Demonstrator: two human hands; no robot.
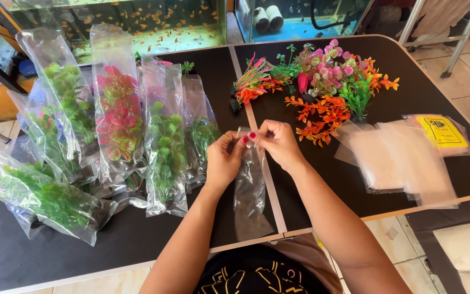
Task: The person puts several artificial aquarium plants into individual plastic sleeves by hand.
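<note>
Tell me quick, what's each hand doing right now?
Left hand: closed, pinching the top of the clear bag.
Right hand: closed, pinching the same bag's top edge.

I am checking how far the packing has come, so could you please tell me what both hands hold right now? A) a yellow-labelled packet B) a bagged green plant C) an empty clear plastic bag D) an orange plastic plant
C: the left hand and right hand pinch the top of an empty clear bag that hangs over the black table.
</note>
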